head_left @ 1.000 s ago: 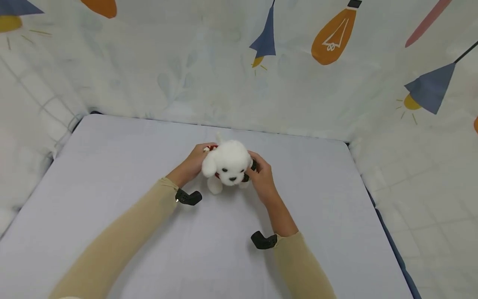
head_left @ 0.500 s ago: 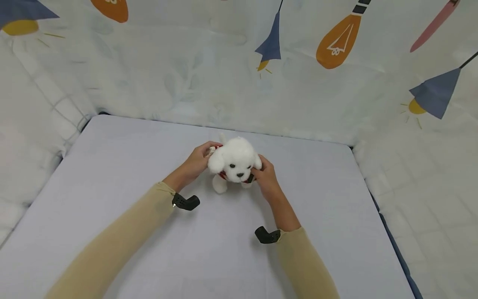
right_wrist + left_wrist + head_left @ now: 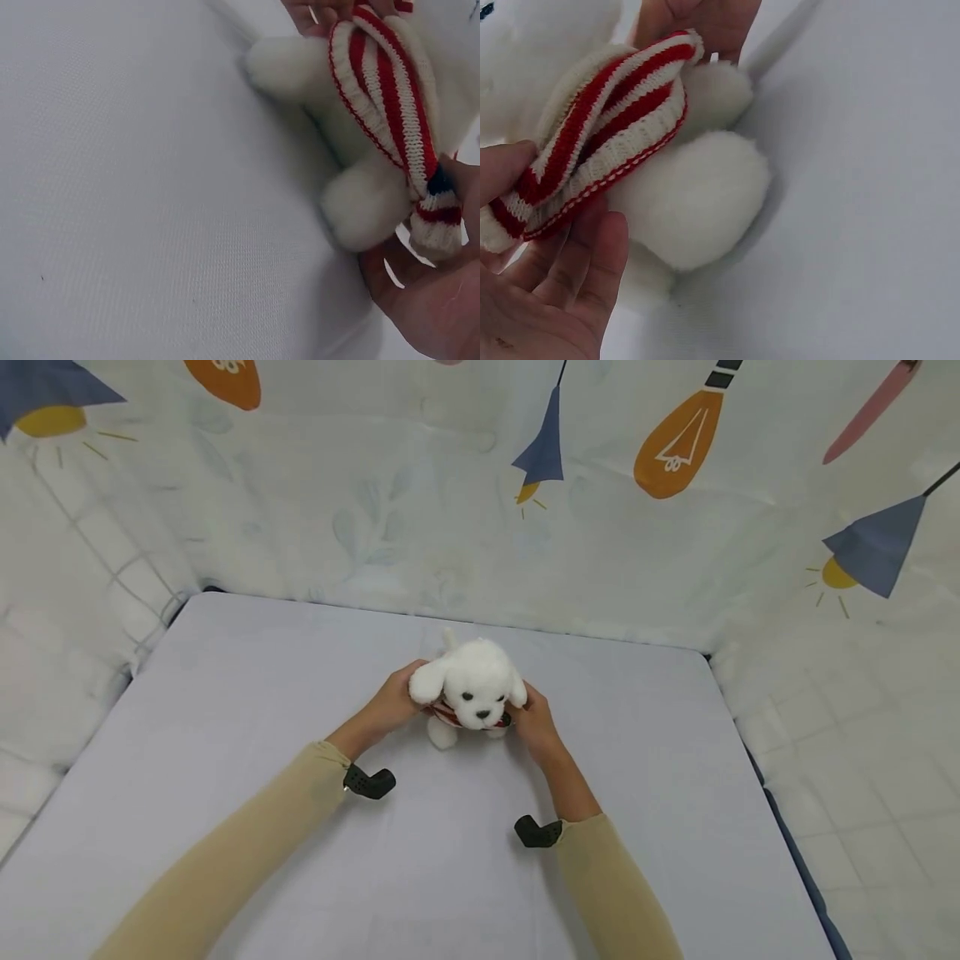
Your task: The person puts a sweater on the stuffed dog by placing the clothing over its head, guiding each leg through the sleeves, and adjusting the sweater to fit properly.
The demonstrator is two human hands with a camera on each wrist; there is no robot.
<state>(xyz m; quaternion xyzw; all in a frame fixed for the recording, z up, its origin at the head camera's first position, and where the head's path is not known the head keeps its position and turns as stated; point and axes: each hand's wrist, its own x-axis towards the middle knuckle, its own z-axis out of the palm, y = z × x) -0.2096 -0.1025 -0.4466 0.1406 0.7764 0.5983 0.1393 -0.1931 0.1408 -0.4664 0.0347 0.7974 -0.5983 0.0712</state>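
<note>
A white plush toy dog (image 3: 477, 672) stands on the table facing me, its floppy ears out to the sides. A red-and-white striped knit sweater (image 3: 622, 112) lies bunched around its chest below the head. On the left, my left hand (image 3: 386, 702) pinches the sweater's edge between thumb and fingers, partly covered by an ear in the head view. My right hand (image 3: 536, 727) grips the other side, thumb and fingers around a short sleeve (image 3: 439, 225) with a dark blue patch. The plush front paws (image 3: 705, 195) show beneath the knit hem.
The white-covered table (image 3: 300, 643) reaches back to a pale curtain (image 3: 450, 527) printed with lamps and bulbs. Black wrist cameras (image 3: 371, 782) sit on both forearms over tan sleeves (image 3: 247, 843).
My left hand has shifted lower along the dog's side, and the ear there now spreads over it. More of the striped knit shows across the chest. My right fingers have moved down below the other ear.
</note>
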